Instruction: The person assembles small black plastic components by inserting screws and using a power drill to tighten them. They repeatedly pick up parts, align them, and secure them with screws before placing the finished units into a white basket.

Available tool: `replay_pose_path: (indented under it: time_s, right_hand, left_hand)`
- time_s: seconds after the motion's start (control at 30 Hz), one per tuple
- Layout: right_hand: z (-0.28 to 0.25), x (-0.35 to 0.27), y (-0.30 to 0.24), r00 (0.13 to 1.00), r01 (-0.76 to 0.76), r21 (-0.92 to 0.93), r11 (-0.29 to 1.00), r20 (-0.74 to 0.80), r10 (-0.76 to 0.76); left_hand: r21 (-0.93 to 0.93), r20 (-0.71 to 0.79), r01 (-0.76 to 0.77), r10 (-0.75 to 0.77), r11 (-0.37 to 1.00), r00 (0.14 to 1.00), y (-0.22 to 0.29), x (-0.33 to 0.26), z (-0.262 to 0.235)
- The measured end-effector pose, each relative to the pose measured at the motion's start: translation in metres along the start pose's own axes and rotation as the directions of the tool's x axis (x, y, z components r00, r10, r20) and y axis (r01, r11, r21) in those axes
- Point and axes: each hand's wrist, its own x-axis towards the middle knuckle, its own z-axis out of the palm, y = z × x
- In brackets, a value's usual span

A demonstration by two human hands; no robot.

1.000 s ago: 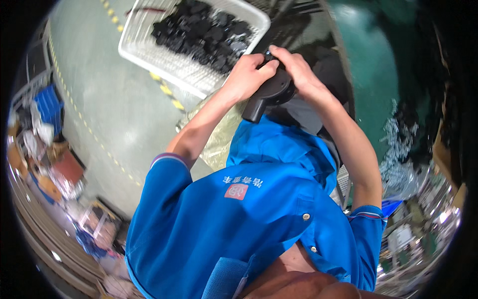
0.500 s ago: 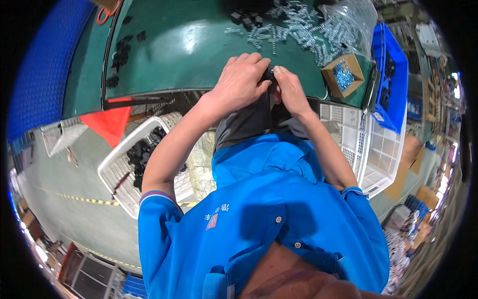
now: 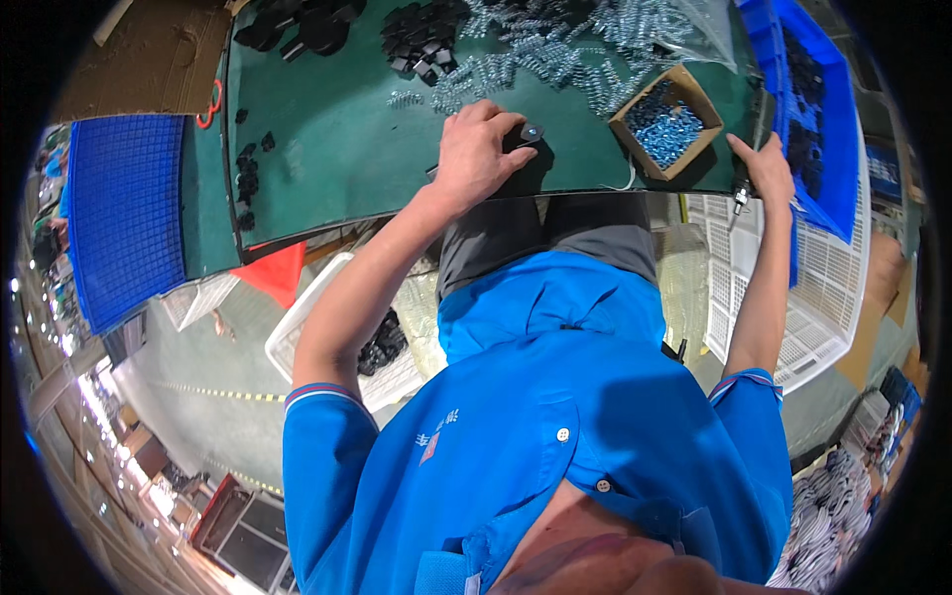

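Note:
My left hand (image 3: 478,154) is closed around a small black plastic part (image 3: 518,134) just above the green tabletop (image 3: 347,169). A shiny screw head shows at the part's right end; the rest of it is mostly under my fingers. At the table's right edge my right hand (image 3: 766,171) is on a black screwdriver (image 3: 742,186), which looks like a powered one. Its metal tip points down past the edge, and my palm hides part of its body. Between my hands stands an open cardboard box (image 3: 706,137) of small bluish screws (image 3: 662,134).
Metal springs (image 3: 585,69) lie heaped along the far side, by a clear plastic bag (image 3: 704,40). Black parts (image 3: 421,40) are piled left of them. A blue bin (image 3: 833,149) stands at the right, above a white crate (image 3: 828,297). Orange-handled scissors (image 3: 210,107) lie far left.
My right hand has left the black part and moved right to the screwdriver. My left hand keeps the part, now with its screw end in sight. The view has shifted.

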Motion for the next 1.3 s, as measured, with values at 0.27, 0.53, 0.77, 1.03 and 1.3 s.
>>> replay_pose_path:
  time_s: [0.27, 0.53, 0.77, 1.03, 1.3]
  right_hand:
    - [0.017, -0.017, 0.014, 0.922, -0.269, 0.955, -0.122, 0.218, -0.320]
    - [0.017, 0.001, -0.026, 0.925, -0.173, 0.641, -0.748, -0.155, -0.346]
    - [0.037, 0.009, -0.037, 0.900, 0.431, 0.901, -0.056, -0.423, 0.107]
    - [-0.084, -0.012, -0.021, 0.552, 0.824, 0.543, -0.160, -0.834, 0.013]
    - [-0.048, -0.109, -0.192, 0.555, 0.292, 0.790, -0.540, -0.600, -0.576]
  left_hand:
    - [0.284, 0.064, 0.004, -0.024, 0.959, 0.998, 0.018, -0.002, 0.006]
    - [0.367, 0.119, -0.011, -0.035, 0.930, 0.992, 0.020, 0.008, 0.010]
    - [0.324, 0.058, 0.030, -0.051, 0.946, 0.997, 0.021, 0.009, 0.017]
    - [0.258, 0.001, 0.051, -0.053, 0.965, 0.999, 0.012, 0.004, 0.020]
    - [0.301, -0.224, -0.051, 0.123, 0.952, 0.967, 0.087, -0.041, -0.115]
